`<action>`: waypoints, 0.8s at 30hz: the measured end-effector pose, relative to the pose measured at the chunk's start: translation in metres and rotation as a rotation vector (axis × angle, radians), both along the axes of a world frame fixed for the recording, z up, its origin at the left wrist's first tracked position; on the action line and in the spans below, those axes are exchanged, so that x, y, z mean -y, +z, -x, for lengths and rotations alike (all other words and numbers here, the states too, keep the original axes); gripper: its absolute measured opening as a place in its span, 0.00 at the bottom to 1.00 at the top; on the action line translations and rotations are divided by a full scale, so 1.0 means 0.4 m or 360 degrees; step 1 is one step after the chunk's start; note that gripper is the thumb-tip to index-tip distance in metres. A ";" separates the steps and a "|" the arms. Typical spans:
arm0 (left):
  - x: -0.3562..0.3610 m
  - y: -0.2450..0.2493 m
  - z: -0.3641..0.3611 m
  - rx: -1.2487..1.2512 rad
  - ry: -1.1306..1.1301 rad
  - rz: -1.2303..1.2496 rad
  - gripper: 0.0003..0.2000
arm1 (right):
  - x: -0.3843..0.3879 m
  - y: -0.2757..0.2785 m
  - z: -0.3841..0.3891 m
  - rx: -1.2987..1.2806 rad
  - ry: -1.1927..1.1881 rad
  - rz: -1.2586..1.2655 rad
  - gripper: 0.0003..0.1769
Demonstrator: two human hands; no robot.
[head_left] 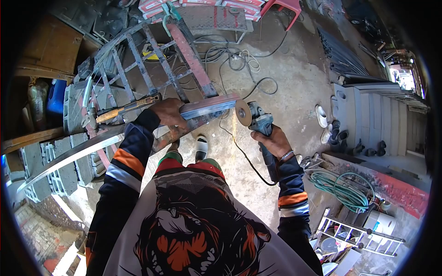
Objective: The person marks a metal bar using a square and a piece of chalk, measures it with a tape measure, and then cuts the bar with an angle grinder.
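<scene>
Head view. Left hand (168,115) closed around a metal bar (209,107), which rests on a metal frame (138,64). Its fingertips are hidden beneath the bar. Right hand (275,141) wrapped tightly around the body of an angle grinder (260,123). The grinder's disc (243,112) meets the bar's free end, just beside the left hand, and sparks (234,133) fall below. A hammer (119,110) lies on the frame near the left wrist. The bar's far end is hard to trace.
</scene>
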State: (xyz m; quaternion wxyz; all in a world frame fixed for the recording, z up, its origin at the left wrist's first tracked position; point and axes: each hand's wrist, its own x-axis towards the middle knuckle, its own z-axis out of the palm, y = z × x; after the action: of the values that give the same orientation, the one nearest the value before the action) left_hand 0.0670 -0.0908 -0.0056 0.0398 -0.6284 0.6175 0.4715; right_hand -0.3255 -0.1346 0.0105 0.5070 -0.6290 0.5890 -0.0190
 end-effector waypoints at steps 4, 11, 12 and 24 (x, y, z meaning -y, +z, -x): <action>0.003 0.011 0.004 0.0002 -0.0019 0.0026 0.35 | 0.002 -0.006 0.001 0.0021 0.0000 -0.0019 0.28; 0.006 0.030 0.009 0.0003 -0.0007 -0.0012 0.35 | 0.004 0.001 0.000 -0.0042 0.0052 0.0045 0.29; 0.004 0.030 0.008 0.0003 -0.0016 0.0006 0.35 | 0.005 -0.003 0.002 -0.0049 0.0049 0.0040 0.29; 0.005 0.012 0.001 -0.0024 0.0020 -0.0084 0.34 | 0.013 0.027 -0.013 -0.0069 0.0091 0.0070 0.22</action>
State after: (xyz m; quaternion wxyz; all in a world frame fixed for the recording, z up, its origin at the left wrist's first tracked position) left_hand 0.0666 -0.0929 -0.0009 0.0489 -0.6273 0.6011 0.4927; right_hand -0.3204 -0.1397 0.0213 0.4805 -0.6569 0.5810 -0.0040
